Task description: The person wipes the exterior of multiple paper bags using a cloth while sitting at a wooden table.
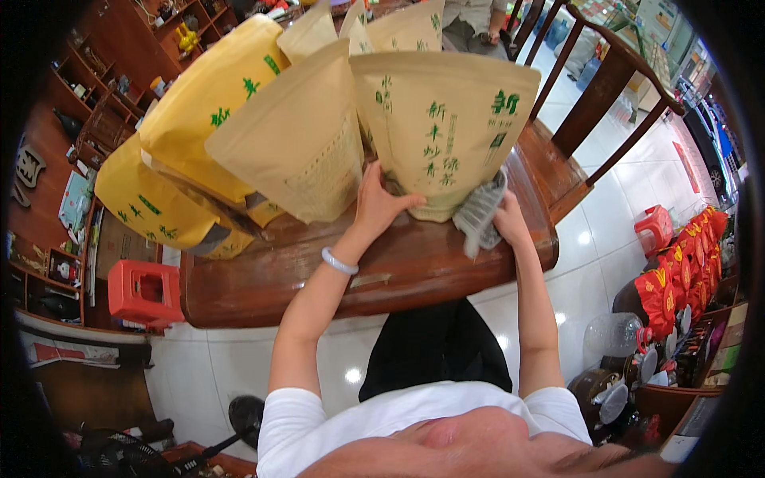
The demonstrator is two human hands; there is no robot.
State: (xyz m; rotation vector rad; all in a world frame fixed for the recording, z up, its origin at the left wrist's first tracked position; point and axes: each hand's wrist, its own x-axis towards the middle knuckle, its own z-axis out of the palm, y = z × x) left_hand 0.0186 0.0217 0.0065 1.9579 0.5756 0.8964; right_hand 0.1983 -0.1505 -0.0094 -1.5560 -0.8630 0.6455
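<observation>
A tan kraft-paper stand-up pouch (439,125) with green print stands upright on a polished dark wood table (412,266). At its lower left edge is my left hand (379,206), the thumb across the front of the base and the fingers along the side. My right hand (511,221) grips a bunched grey striped cloth (483,212), which lies against the pouch's lower right corner. Another tan pouch (299,143), tilted to the left, is just beyond my left fingers. Parts of my left fingers are hidden by the pouch edges.
Yellow pouches (203,113) crowd the table's left side, with more tan pouches behind. A wooden chair (591,89) stands at the right, a red plastic stool (146,293) at the left. Someone sits across the table (472,24). Jars with red cloth covers (663,299) line the right.
</observation>
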